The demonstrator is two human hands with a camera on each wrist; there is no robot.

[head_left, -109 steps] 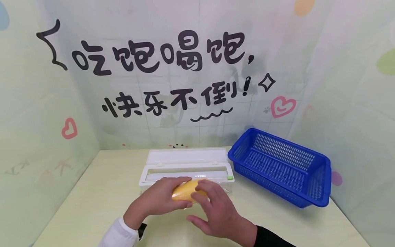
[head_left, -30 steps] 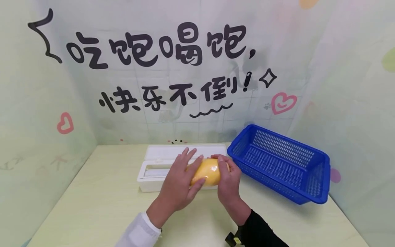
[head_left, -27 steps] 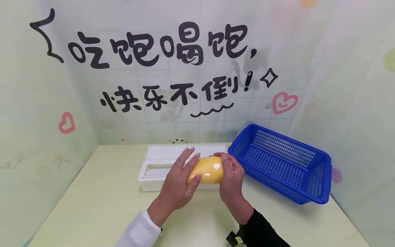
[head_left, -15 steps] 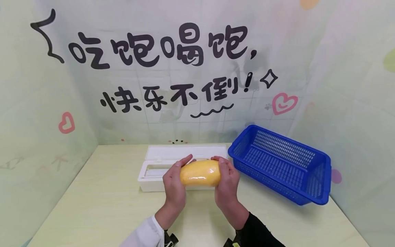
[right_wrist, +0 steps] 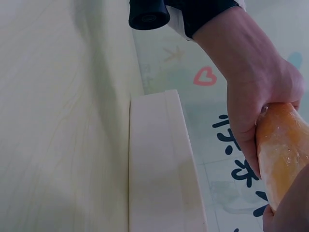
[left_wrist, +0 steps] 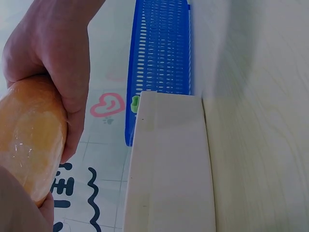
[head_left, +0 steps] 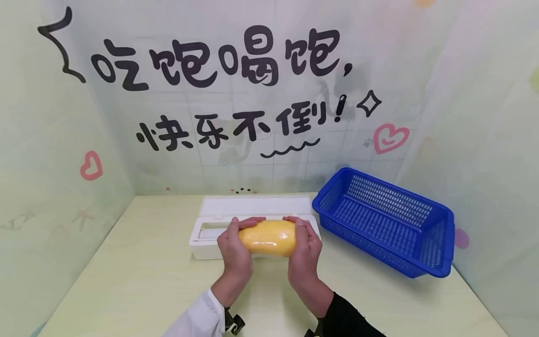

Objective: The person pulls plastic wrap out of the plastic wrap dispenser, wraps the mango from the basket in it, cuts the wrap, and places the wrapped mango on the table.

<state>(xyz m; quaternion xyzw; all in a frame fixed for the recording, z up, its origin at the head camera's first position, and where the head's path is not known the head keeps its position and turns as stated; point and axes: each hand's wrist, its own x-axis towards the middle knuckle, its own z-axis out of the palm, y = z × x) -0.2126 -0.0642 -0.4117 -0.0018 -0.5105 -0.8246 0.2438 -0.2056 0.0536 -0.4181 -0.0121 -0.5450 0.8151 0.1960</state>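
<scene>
A yellow mango (head_left: 269,238) wrapped in shiny clear cling film is held level between both hands, raised in front of a white cling film dispenser (head_left: 206,253). My left hand (head_left: 236,255) grips its left end, thumb on the near side and fingers over the top. Around the right end curls my right hand (head_left: 305,255) in the same way. Wrinkled film on the mango (left_wrist: 31,130) shows in the left wrist view. The dispenser's lid (head_left: 254,205) is raised at the back, and part of its box is hidden behind the mango and hands.
To the right of the dispenser stands a blue perforated basket (head_left: 358,246), set at an angle near the table's right edge. A printed backdrop (head_left: 177,173) rises behind the pale wooden table (head_left: 139,262).
About a second ago the left hand lay with spread fingers along the mango; now it curls round the left end. The right hand keeps its grip. The mango has moved slightly left and lower.
</scene>
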